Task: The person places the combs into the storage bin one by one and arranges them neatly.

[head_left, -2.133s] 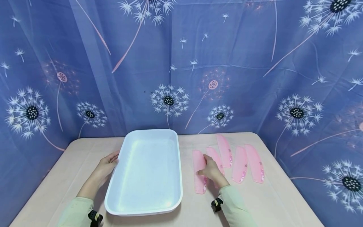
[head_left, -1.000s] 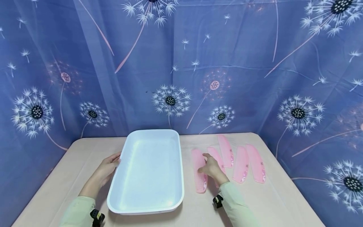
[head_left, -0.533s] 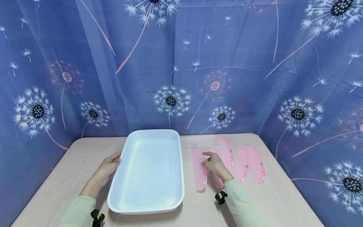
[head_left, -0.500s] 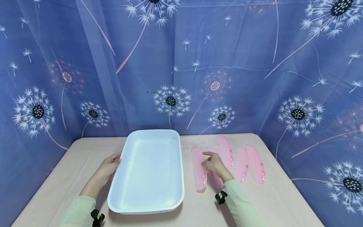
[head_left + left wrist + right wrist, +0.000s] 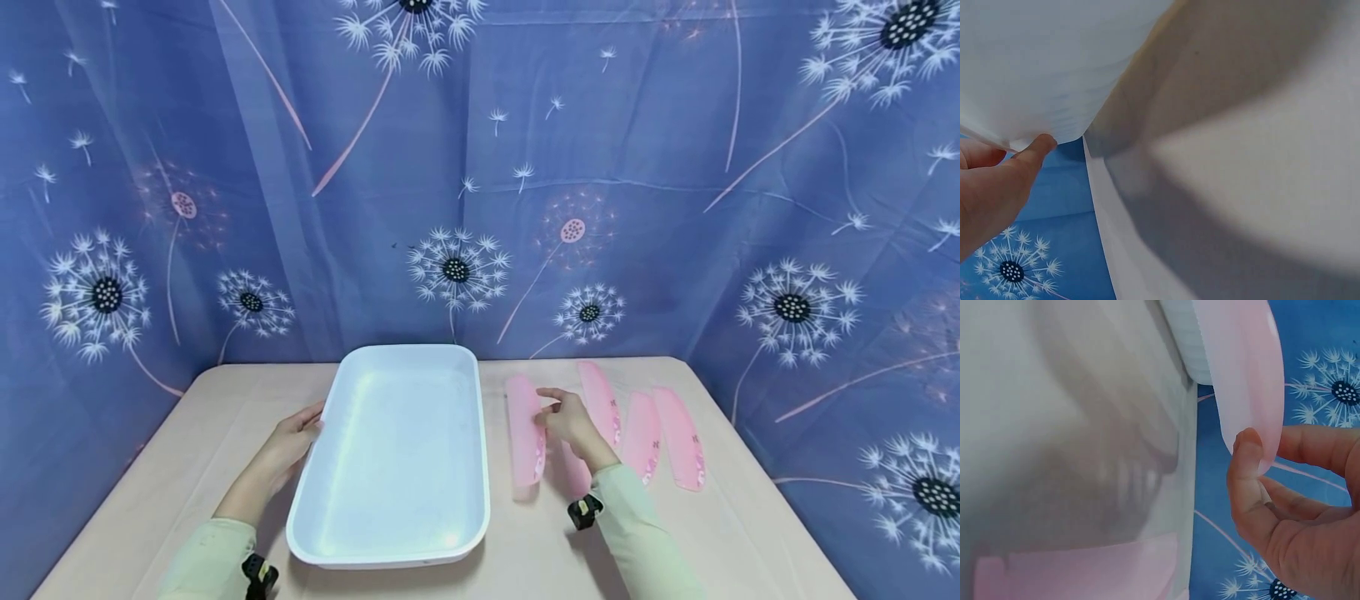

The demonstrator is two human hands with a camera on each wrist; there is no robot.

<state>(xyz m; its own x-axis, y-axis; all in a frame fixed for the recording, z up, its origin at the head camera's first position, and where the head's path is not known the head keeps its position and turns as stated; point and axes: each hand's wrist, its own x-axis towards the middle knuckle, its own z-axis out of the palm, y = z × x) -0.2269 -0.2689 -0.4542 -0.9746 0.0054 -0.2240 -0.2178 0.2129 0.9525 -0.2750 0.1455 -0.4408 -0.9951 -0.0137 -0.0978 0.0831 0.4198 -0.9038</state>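
Observation:
A white tray (image 5: 397, 454) lies on the beige table. My left hand (image 5: 300, 429) holds its left rim, and in the left wrist view the thumb (image 5: 1029, 159) touches the tray's edge (image 5: 1054, 75). My right hand (image 5: 567, 418) pinches the leftmost pink comb (image 5: 525, 429) by its long edge, and the comb hangs a little above the table beside the tray. In the right wrist view the thumb (image 5: 1244, 465) and fingers close on that pink comb (image 5: 1244, 381). A second comb (image 5: 576, 477) lies partly hidden under my right wrist.
Three more pink combs (image 5: 600, 400) (image 5: 643, 435) (image 5: 681, 437) lie in a fan to the right of my right hand. A blue dandelion-print curtain (image 5: 480, 167) walls the table at the back and on both sides. Bare tabletop (image 5: 525, 542) shows near the front.
My right hand has closed on the leftmost comb and raised it off the table, shifting it slightly away from me. The left hand stays on the tray's rim.

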